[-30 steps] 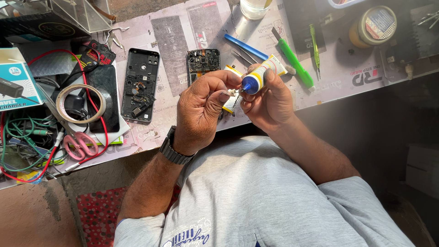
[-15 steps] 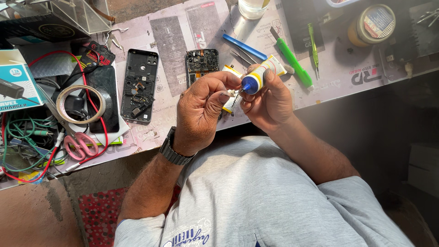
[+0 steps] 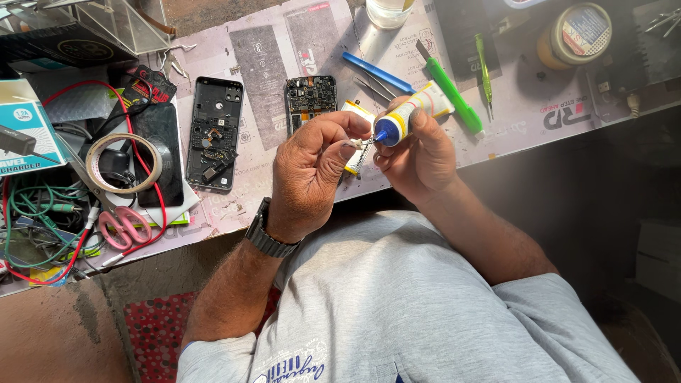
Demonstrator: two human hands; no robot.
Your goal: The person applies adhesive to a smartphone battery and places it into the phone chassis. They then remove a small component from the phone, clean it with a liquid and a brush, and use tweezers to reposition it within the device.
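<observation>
Almost nothing is seen to have shifted over the last second: the two hands are held together in the same spot above the near edge of the tabletop (image 3: pixel 496 135), and the work between them is judged to be in the same fine, steady phase, the glue being applied to a small part rather than anything being picked up or set down. The right hand (image 3: pixel 418 152) is closed around a white and yellow glue tube (image 3: pixel 415 113), its blue nozzle pointed toward the left hand (image 3: pixel 312 170). The left hand is curled nearly shut, thumb and forefinger pinched on a small metal part (image 3: pixel 352 144) that meets the nozzle tip; what the part is cannot be made out. Compared with the earlier frame, the tube is seen at much the same tilt and the pinch is unchanged; any movement is too slight to be told. Just beyond the left hand a bare phone circuit board (image 3: pixel 310 99) lies flat, with an open phone back housing (image 3: pixel 214 131) farther to the left of it, and past that a tape roll (image 3: pixel 122 163) and pink scissors (image 3: pixel 122 225). Beyond the right hand a green tool (image 3: pixel 454 96) and a blue tool (image 3: pixel 376 72) lie on the tabletop, untouched in both frames.
</observation>
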